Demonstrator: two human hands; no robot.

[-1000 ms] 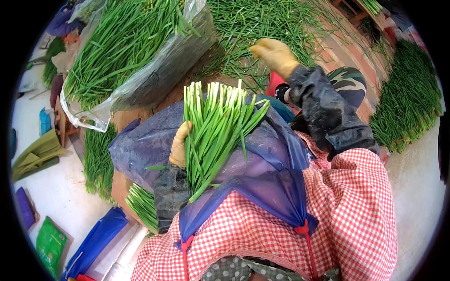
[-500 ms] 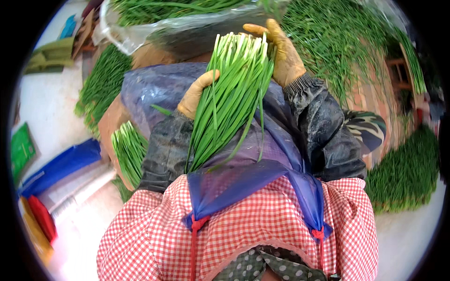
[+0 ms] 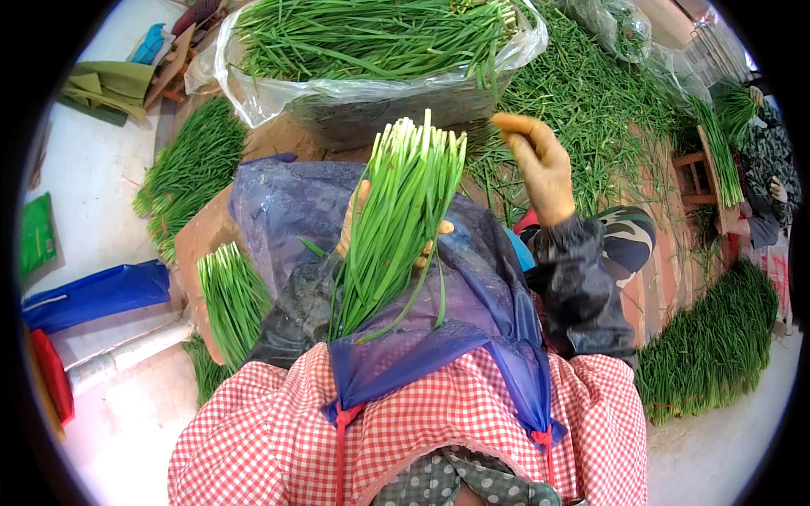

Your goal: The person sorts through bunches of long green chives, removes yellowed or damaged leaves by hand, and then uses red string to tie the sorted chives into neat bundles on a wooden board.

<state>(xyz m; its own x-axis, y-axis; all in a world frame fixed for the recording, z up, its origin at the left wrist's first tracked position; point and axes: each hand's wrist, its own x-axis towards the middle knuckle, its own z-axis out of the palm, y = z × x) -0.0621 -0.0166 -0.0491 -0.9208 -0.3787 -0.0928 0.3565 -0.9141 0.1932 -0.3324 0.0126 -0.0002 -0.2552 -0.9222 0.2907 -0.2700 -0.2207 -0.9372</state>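
A bunch of green garlic chives (image 3: 396,223) with pale cut ends upward leans over my lap. My left hand (image 3: 348,223), in a tan glove, is wrapped round it from beneath; its thumb shows on the left side and its fingertips on the right. My right hand (image 3: 544,173), also gloved, is raised to the right of the bunch and apart from it. Its fingers point up and left, slightly blurred, with nothing visible in them. Blue translucent plastic (image 3: 287,202) covers my lap beneath the bunch.
Ahead stands a clear plastic-lined container (image 3: 371,93) full of chives. Loose chives (image 3: 582,126) are heaped at the far right. Bundles lie on the left (image 3: 190,160), at near left (image 3: 232,291) and on the right (image 3: 709,346). Another person's hand (image 3: 778,190) shows at the right edge.
My right hand has left the top of the bunch and moved right and down. The bunch has come lower, its cut ends uneven, with my left hand still round it. The view has shifted.
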